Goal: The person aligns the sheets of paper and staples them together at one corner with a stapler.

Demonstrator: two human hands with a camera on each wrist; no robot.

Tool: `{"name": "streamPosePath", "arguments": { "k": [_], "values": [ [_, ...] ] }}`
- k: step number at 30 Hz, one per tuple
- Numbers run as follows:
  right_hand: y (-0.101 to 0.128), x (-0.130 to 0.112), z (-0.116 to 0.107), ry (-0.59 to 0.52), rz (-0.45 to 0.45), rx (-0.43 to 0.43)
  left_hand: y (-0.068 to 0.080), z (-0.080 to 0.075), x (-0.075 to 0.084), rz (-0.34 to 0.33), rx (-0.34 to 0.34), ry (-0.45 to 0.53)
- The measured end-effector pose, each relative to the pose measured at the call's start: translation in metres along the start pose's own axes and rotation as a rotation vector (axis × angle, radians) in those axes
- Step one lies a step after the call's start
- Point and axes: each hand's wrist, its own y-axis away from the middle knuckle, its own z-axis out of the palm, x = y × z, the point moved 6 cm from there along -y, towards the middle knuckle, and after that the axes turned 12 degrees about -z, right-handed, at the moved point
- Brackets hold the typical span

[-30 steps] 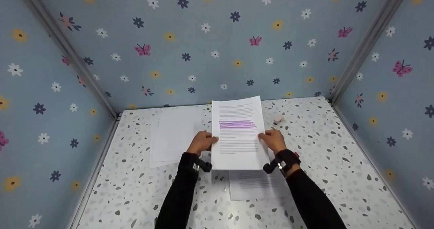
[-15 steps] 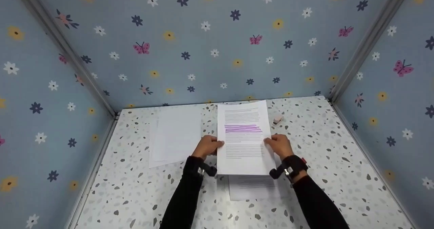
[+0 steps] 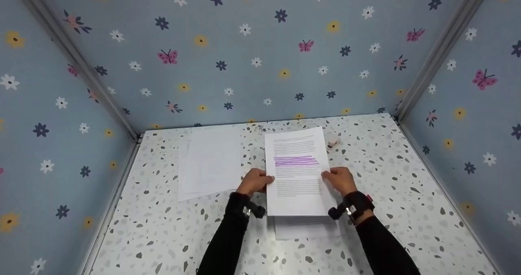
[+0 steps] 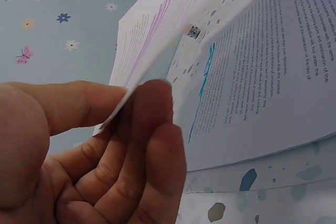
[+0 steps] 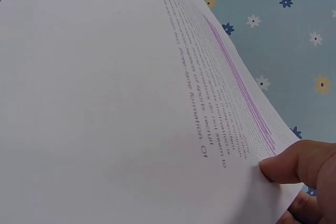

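- The left hand [image 3: 254,181] and the right hand [image 3: 341,179] hold one printed sheet [image 3: 298,171] by its two long edges, a little above the desk [image 3: 163,234]. The sheet has a purple highlighted band across some of its lines of text.
- In the left wrist view, the thumb lies on top of the sheet's edge and the fingers [image 4: 152,145] are curled under it, so the paper is pinched between them.
- In the right wrist view, the thumb [image 5: 296,163] presses on the printed side near the right edge. The other fingers of this hand are under the paper and mostly hidden, but the grip looks like a pinch too.
- Directly under the held sheet lies a stack of printed pages [image 3: 307,226]; only its near end shows in the head view. The left wrist view shows its top page [image 4: 262,77] with a blue highlighted mark.
- My judgement of the step: the sheet is carried in the air over this stack, not yet laid down anywhere.
- Another pile of white sheets [image 3: 209,163] lies well apart to the left, and a small white object [image 3: 333,143] rests just beyond the sheet's far right corner; I cannot tell what it is.
- The next move, I think, needs both hands to keep the sheet level and square, because thin paper bends easily, and to release both edges together.
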Motion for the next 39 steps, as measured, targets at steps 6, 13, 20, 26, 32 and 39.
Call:
{"name": "streamPosePath", "arguments": {
  "k": [6,13,20,26,32,39],
  "values": [
    [0.004,0.009,0.0,0.022,-0.012,-0.015,-0.003,0.007,-0.008,-0.001,0.025,-0.03],
    [0.007,0.017,-0.001,0.047,-0.047,-0.009,-0.002,0.017,-0.014,0.001,0.019,-0.003],
    [0.011,0.024,0.0,0.048,-0.037,-0.009,-0.002,0.02,-0.02,-0.01,0.048,-0.038],
    [0.016,0.029,0.001,0.044,-0.002,-0.006,-0.001,0.023,-0.023,0.013,0.071,-0.118],
    [0.017,0.036,0.002,0.029,0.024,-0.005,-0.002,0.026,-0.027,0.032,0.068,-0.181],
    [0.018,0.044,0.004,0.001,0.048,-0.022,-0.004,0.03,-0.032,0.027,0.059,-0.192]
  ]
}}
